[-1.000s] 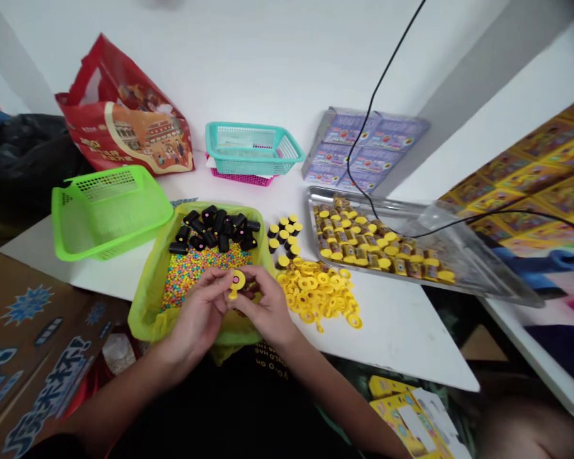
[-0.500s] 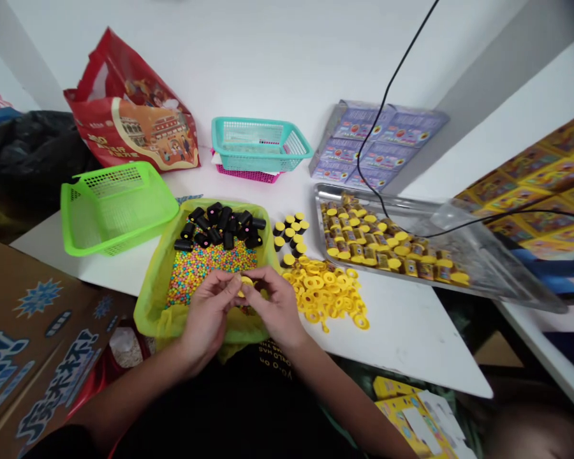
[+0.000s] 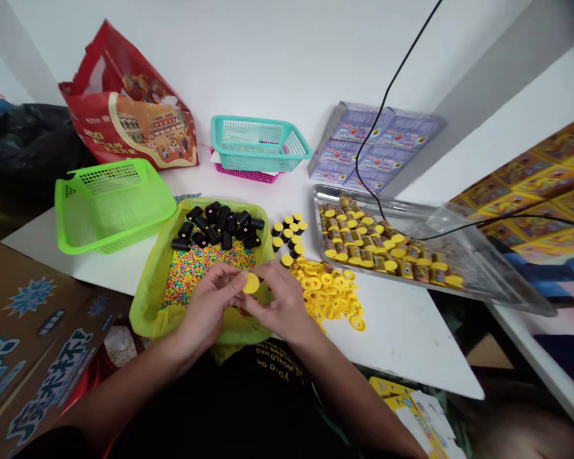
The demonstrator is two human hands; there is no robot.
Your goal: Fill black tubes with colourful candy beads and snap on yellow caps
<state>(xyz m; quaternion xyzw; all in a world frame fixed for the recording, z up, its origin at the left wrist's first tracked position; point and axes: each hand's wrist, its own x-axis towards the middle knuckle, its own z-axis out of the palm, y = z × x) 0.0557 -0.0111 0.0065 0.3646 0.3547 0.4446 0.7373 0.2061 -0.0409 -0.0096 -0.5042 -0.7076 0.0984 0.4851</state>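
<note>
Pinching one yellow cap [image 3: 251, 282], left hand [image 3: 210, 305] and right hand [image 3: 282, 305] meet at the table [image 3: 411, 335] near edge; capped tubes [image 3: 377, 245] fill the tray [image 3: 507, 301], many loose caps [image 3: 328, 290] remain.

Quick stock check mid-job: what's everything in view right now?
yellow cap: one, yellow, held above lined tray
lined tray: one, lime green, nearest the person
candy beads: many, mixed colours, inside lined tray
black tubes: many, black, lined tray's far end
capped tubes: cluster, black and yellow, right of lined tray
loose caps: pile, yellow, on table
metal tray: one, silver, right side
green basket: one, green, left
teal basket: one, teal, rear
red bag: one, red, rear left
left hand: one, gripping yellow cap
right hand: one, gripping yellow cap
</note>
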